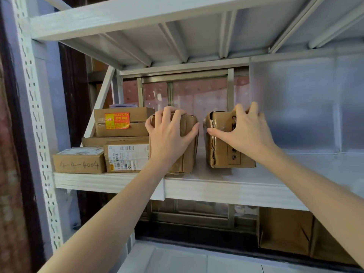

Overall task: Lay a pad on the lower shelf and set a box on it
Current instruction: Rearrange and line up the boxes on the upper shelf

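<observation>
So both hands are up on the upper shelf (226, 191), each draped over its own brown box. The left hand (167, 134) is clamped over the top of the left box (187, 146), fingers curled over the far top edge and thumb pressed on the right side. The right hand (245, 131) is spread over the right box (222, 154), fingers hooked over its back top edge, thumb stretched out toward 9 o'clock along the crumpled front corner. Neither box looks lifted yet; both seem to sit on the shelf, close together with a narrow gap between them.

Both boxes stand tall, long axis straight up, so each hand comes at its box from above and in front. Can't say which one is "the" box for the job, since each hand is equally on its own.

The lower shelf (177, 259) is down at 6 o'clock from the hands, well below. I can't see any pad there, just pale surface and a big carton (285, 231) toward 4 o'clock. My guess is the pad step is not yet done, or it's out of view.

Off at 9 o'clock from the left hand there's a stack (122, 138) of parcels, one with an orange sticker (117, 120). The left box is touching or nearly touching it, so pulling it out might nudge the pile.
</observation>
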The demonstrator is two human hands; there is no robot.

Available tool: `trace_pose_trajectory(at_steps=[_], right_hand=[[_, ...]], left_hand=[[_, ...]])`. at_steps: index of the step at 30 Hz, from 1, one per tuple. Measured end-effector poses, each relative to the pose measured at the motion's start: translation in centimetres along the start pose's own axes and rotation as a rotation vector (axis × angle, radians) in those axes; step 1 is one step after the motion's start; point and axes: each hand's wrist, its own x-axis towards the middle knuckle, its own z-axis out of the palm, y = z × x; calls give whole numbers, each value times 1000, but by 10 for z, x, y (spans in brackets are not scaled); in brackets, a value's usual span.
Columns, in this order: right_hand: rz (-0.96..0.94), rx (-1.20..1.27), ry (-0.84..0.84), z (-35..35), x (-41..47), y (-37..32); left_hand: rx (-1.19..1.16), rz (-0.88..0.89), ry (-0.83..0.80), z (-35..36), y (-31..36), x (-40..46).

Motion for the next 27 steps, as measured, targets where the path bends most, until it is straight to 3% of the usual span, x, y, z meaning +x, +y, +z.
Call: trace_pose_trajectory(at_steps=[10, 19, 27], right_hand=[[45, 10, 9, 30, 32, 2], [21, 75, -15, 52, 46, -1], [-56, 25, -185, 72, 33, 0]], left_hand=[[-148, -67, 98, 7, 4, 11], [35, 30, 112, 23, 1, -2], [-119, -106, 59, 20, 3, 4]])
